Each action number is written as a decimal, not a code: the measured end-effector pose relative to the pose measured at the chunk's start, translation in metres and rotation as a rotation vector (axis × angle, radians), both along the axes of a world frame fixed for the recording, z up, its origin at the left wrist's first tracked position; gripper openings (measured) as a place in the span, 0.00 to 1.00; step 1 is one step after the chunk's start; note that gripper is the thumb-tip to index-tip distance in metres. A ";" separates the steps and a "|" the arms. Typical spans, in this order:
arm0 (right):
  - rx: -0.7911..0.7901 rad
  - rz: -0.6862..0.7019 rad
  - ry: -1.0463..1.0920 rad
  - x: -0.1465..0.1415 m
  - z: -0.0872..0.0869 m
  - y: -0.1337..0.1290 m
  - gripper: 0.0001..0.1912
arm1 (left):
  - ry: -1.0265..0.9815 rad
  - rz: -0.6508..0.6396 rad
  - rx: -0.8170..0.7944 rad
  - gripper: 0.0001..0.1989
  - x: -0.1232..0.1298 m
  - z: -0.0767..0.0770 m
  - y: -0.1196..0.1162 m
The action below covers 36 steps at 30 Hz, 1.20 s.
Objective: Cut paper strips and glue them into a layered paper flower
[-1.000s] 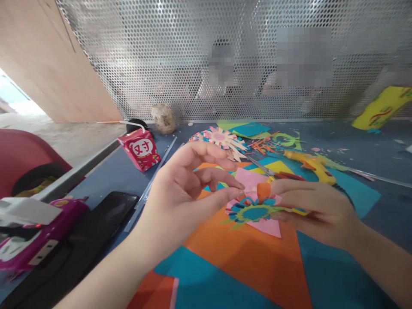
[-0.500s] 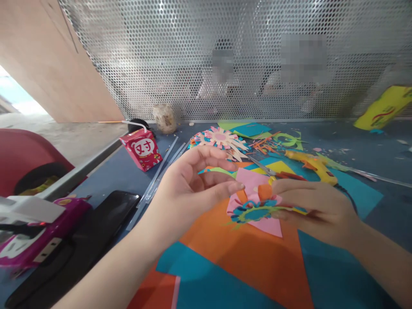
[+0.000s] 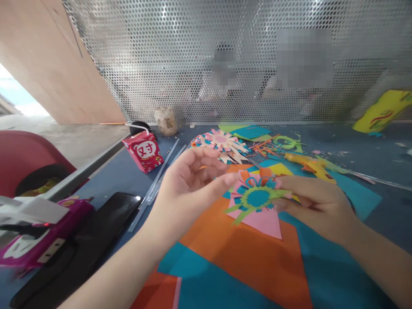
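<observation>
Head view shows the right hand (image 3: 322,208) pinching the edge of a layered paper rosette (image 3: 257,198), which is at its left, above a pink sheet (image 3: 257,225). The left hand (image 3: 189,184), its thumb and fingers apart, is just beside this rosette. Beyond the right hand lies a yellow glue gun (image 3: 310,165).

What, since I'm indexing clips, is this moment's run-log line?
right hand: pinches colorful rosette edge; left hand: beside rosette, open, contact unclear; pink sheet: below, on orange sheet; glue gun: farther back
</observation>
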State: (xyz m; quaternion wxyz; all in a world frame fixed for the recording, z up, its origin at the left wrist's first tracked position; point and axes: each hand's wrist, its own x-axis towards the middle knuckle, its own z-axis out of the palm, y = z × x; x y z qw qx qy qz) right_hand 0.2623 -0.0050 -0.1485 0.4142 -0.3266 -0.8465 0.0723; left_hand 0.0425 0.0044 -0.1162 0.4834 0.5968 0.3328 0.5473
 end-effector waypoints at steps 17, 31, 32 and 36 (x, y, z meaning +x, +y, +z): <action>-0.047 0.050 -0.007 -0.002 0.001 -0.003 0.04 | 0.297 0.122 0.627 0.21 0.002 -0.017 -0.009; -0.106 0.033 0.048 0.000 -0.004 0.000 0.07 | 0.122 0.228 0.614 0.18 0.004 -0.007 -0.003; -0.121 0.023 0.066 0.000 -0.005 0.000 0.07 | 0.121 0.261 0.596 0.17 0.003 -0.006 -0.002; -0.240 -0.041 0.206 0.003 -0.008 0.000 0.08 | 0.286 0.342 0.343 0.15 -0.003 -0.006 0.005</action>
